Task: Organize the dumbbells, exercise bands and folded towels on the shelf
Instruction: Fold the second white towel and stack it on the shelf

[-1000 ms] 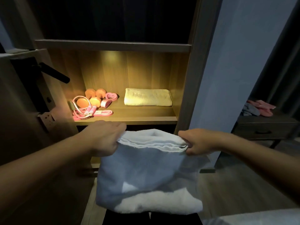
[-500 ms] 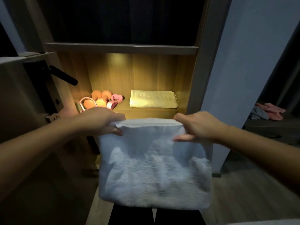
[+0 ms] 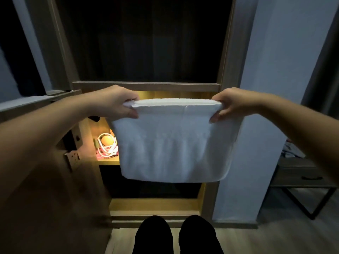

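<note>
Lit shelf point(image 3: 108, 163) holding dumbbell point(image 3: 107, 140) and bands point(image 3: 105, 154), left hand point(image 3: 114, 103) and right hand point(image 3: 232, 103) pinching white towel point(image 3: 172, 143)

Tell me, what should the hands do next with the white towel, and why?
Probably bring the left hand and right hand together to fold the white towel in half. They pinch its top corners, and it hangs wide before the lit shelf, whose left end already holds an orange dumbbell and pink bands. A narrower towel should fit better.
</note>
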